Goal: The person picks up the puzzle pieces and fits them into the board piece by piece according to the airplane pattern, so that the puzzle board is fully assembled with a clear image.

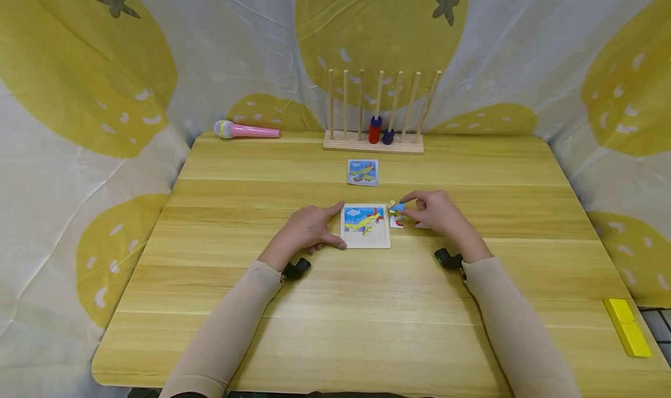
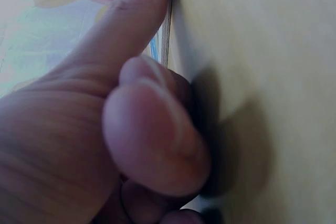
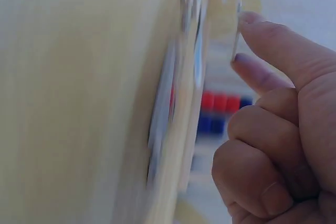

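Observation:
A square wooden puzzle board [image 1: 367,242] lies on the table, its upper part filled with pieces showing a yellow airplane and blue sky. Its lower part is bare wood. My left hand [image 1: 310,228] rests at the board's left side, index finger at the upper corner and thumb [image 2: 123,27] at the lower one. Just right of the board, my right hand [image 1: 437,212] pinches a blue and yellow puzzle piece [image 1: 396,207] between thumb and index finger. Edge-on, that piece [image 3: 236,38] looks thin in the right wrist view. Beneath it lie loose puzzle pieces [image 1: 396,222], partly covered by the hand.
Behind the board lies a small airplane picture card [image 1: 363,172]. A wooden peg stand [image 1: 373,145] with red and dark blue beads stands at the back edge. A pink toy microphone [image 1: 249,130] lies back left, and a yellow block [image 1: 627,328] at the right edge.

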### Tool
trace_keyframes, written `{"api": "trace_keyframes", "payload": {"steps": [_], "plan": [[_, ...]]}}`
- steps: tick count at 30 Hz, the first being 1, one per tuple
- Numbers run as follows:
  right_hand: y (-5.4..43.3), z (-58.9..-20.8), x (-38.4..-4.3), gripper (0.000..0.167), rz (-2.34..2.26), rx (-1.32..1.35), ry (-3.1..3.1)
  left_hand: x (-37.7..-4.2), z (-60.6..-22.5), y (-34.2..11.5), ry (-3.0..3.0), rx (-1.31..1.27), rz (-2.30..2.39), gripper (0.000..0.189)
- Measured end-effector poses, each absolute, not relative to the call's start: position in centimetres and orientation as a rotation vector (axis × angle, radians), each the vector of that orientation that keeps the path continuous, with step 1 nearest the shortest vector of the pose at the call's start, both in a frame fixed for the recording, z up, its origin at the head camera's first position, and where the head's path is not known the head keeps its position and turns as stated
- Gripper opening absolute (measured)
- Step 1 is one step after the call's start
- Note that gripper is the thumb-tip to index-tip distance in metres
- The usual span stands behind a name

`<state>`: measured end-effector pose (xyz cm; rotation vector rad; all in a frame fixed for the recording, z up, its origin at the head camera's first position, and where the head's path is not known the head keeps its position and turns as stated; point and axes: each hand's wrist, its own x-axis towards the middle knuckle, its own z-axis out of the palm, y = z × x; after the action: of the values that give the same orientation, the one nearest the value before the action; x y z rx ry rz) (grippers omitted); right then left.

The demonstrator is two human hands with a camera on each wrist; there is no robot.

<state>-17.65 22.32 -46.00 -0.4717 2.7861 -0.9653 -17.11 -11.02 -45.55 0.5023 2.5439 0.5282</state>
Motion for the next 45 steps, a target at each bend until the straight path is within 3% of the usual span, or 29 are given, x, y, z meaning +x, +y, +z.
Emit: {"api": "trace_keyframes", "payload": {"steps": [14,28,45], "plan": [[18.4,-47.0,-16.2,0.023,-0.892,-0.667,2.719,-17.0,-45.5,-11.0,2.546,0.517,0.515,0.113],[17.8,-47.2,-16.0,0.029,-0.865,-0.695,2.744,-17.0,-45.7,-11.1,2.567,0.54,0.505,0.113],[16.6,-47.6,-15.8,0.025,-0.842,-0.652,2.775,-17.2,-45.8,-11.0,2.55,0.53,0.516,0.113]]}}
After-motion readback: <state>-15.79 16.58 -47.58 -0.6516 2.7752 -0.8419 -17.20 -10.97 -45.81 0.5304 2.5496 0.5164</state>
